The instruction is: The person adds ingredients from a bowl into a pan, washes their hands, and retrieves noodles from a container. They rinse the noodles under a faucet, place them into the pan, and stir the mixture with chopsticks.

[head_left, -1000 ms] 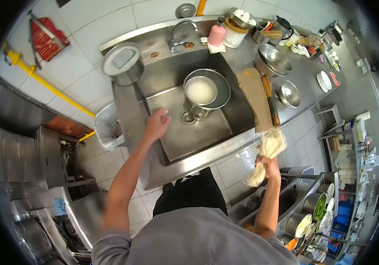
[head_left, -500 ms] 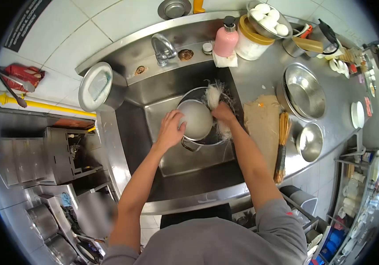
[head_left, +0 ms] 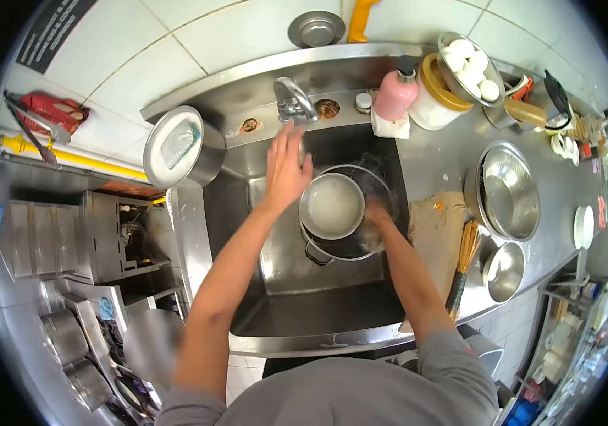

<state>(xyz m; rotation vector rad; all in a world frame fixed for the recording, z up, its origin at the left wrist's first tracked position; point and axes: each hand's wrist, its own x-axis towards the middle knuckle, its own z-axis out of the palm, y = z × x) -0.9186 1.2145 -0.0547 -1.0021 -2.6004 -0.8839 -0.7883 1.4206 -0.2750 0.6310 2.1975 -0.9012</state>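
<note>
Left hand [head_left: 288, 167] open, empty, near tap [head_left: 293, 99]; right hand [head_left: 377, 212] blurred in pot [head_left: 347, 258], I can't tell grip; off-centre bowl [head_left: 332, 206] seemingly leaves it room

Single head cam, wide fisheye. Looks forward, steeply down past grey cloth shirt [head_left: 325, 397]; rectangular stainless-steel sink [head_left: 293, 273] near, centred; white tiled wall [head_left: 247, 35] up top.
</note>
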